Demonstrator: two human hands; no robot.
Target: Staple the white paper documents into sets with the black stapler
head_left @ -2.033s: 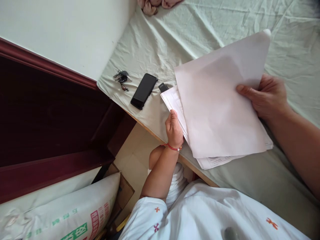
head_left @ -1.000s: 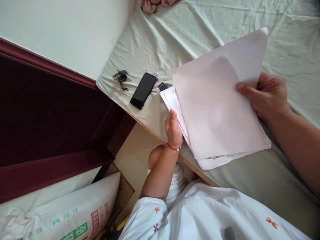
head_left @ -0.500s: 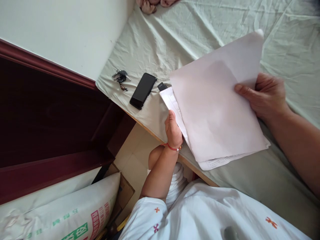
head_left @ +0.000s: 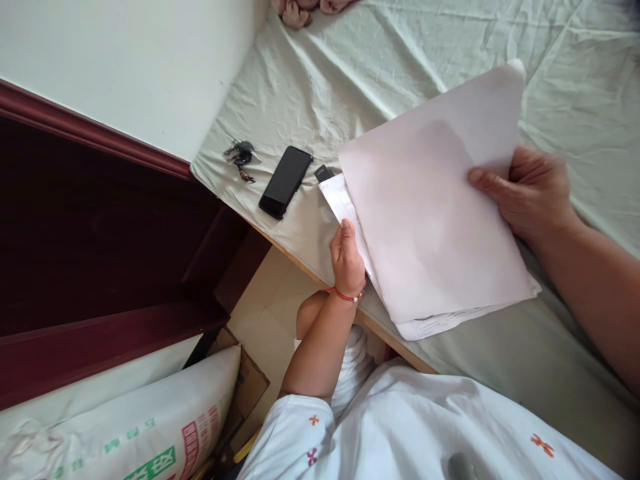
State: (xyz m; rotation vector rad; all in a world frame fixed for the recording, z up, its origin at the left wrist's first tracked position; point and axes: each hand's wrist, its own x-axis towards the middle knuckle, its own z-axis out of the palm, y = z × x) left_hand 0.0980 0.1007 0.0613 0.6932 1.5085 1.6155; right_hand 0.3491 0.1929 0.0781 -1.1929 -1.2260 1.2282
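A stack of paper sheets [head_left: 425,220] is held between my two hands above the bed's edge. The top sheet is blank on the side facing me; printed sheets show beneath it along the left and bottom edges. My left hand [head_left: 347,259] grips the left edge, thumb on top and fingers hidden under the papers. On the right side, my right hand [head_left: 535,190] pinches the sheets with its thumb over the top one. A small black object [head_left: 323,173] pokes out past the upper left corner of the stack; most of it is covered.
On the light green sheet [head_left: 400,47] lie a black phone [head_left: 285,181] and a bunch of keys [head_left: 241,153], left of the papers. Pinkish cloth [head_left: 295,12] lies at the top. Dark red wooden furniture [head_left: 100,220] and a printed white sack [head_left: 150,420] stand at the left.
Almost nothing differs. My left thumb has shifted slightly along the edge of the papers; both hands keep their hold.
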